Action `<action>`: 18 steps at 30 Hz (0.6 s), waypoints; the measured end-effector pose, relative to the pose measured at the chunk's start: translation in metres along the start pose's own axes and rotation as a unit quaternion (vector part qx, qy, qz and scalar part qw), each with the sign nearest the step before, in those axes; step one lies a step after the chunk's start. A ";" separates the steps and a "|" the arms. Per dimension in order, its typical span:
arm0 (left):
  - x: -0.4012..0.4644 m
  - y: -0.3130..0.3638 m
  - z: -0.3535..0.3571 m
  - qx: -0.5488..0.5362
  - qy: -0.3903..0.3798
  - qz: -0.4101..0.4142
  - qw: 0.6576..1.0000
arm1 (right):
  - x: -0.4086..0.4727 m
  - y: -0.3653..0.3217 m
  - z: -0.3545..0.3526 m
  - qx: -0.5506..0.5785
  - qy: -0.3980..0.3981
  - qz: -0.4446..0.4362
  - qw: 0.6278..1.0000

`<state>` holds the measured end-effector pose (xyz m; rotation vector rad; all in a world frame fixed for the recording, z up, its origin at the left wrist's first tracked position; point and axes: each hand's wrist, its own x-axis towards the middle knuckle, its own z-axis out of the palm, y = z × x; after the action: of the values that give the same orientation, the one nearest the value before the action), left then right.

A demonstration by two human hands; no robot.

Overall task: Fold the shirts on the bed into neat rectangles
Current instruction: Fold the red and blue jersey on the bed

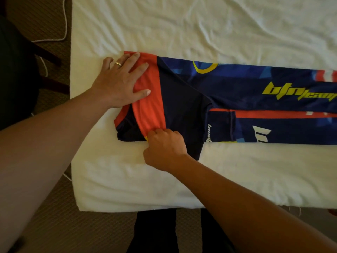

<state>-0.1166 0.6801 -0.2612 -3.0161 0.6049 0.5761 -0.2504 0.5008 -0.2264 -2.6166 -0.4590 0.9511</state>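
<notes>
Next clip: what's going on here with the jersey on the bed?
A person is folding a navy, orange and blue shirt on a white bed. The shirt already lies as a long narrow strip running off to the right. The left hand presses flat on the orange band at the strip's left end, while the right hand pinches the fabric's near edge, apparently tucking or straightening it. It isn't a finished rectangle yet. A white cord lies on the floor beside the bed.

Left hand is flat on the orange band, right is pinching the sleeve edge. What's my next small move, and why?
Probably draw the right hand rightward, smoothing the sleeve flat onto the shirt: the left hand already pins the orange band, and navy cloth still pokes out past the shirt's near edge beside the right wrist.
</notes>
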 end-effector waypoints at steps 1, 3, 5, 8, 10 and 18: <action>0.000 0.001 -0.004 -0.001 0.005 0.001 1.000 | 0.000 0.001 -0.005 0.016 -0.020 0.009 1.000; -0.001 0.004 -0.013 0.010 0.034 0.010 0.999 | 0.002 0.007 -0.017 0.078 -0.063 0.043 0.994; -0.002 0.008 -0.020 0.029 0.065 0.032 0.997 | 0.006 0.020 -0.030 0.202 -0.097 0.080 0.971; -0.002 0.013 -0.022 0.043 0.085 0.068 0.993 | 0.011 0.052 -0.061 0.367 -0.120 0.124 0.914; 0.001 0.014 -0.021 0.006 0.080 0.050 0.996 | 0.014 0.078 -0.084 0.407 -0.096 0.157 0.895; 0.024 0.016 -0.040 -0.092 0.019 -0.012 0.995 | 0.030 0.167 -0.148 0.407 -0.011 0.202 0.891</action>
<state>-0.0880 0.6534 -0.2313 -3.2081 0.5452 0.6082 -0.0996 0.3357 -0.2018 -1.9302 0.4344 1.0013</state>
